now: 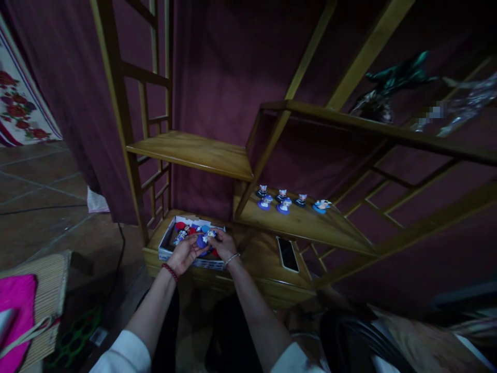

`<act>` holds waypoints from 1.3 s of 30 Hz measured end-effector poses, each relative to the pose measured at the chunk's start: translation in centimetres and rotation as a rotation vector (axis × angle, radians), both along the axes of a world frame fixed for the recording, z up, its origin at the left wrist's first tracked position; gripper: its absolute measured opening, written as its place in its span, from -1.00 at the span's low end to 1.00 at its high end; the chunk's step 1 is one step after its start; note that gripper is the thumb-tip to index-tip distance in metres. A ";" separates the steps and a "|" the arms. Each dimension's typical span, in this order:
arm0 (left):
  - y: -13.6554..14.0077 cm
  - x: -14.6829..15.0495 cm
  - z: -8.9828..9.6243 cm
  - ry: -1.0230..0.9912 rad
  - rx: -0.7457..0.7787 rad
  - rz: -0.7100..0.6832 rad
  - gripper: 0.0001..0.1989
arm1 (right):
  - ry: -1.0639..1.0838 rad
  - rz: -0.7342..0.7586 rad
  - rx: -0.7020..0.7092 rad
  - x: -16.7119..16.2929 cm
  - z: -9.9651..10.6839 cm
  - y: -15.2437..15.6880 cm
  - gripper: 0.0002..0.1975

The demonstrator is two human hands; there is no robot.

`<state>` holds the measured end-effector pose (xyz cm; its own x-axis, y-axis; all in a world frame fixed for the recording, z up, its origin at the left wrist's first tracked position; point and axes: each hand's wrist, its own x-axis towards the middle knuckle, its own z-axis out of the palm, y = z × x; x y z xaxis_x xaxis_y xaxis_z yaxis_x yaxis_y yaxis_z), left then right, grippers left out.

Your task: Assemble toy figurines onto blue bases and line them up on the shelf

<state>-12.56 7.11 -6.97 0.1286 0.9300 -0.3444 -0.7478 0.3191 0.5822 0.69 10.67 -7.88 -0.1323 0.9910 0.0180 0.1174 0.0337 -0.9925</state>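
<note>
Above a shallow cardboard box, both of my hands hold one small purple-and-white figurine. My left hand supports its round purple base from the left. At its upper right, the fingers of my right hand close on the white part. Several red, blue and white figurines lie jumbled in the box beneath. On the raised shelf to the right stand two purple-based figurines, with several dark-based figurines behind and beside them. A blue figurine is at that group's right end.
A phone lies on the lower wooden surface, right of my hands. A higher wooden shelf juts out above the box. The slanted posts of the shelf unit rise between the compartments. A pink cloth lies at lower left.
</note>
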 end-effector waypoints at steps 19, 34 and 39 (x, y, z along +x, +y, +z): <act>-7.4 0.3 5.8 -0.079 0.001 0.122 -0.89 | 0.065 0.228 0.005 -0.4 7.6 -6.2 -0.68; -11.2 1.9 8.9 -0.120 -0.003 0.133 -0.88 | -0.121 0.332 0.214 1.5 11.3 -9.6 -0.72; -12.4 2.5 9.8 -0.130 0.011 0.121 -0.85 | -0.172 0.360 0.242 2.1 12.8 -11.3 -0.70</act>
<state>-10.05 -5.31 2.79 0.0581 0.9450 -0.3219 -0.8496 0.2161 0.4811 2.80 -0.62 4.94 -0.4883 0.8516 0.1904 0.2183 0.3305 -0.9182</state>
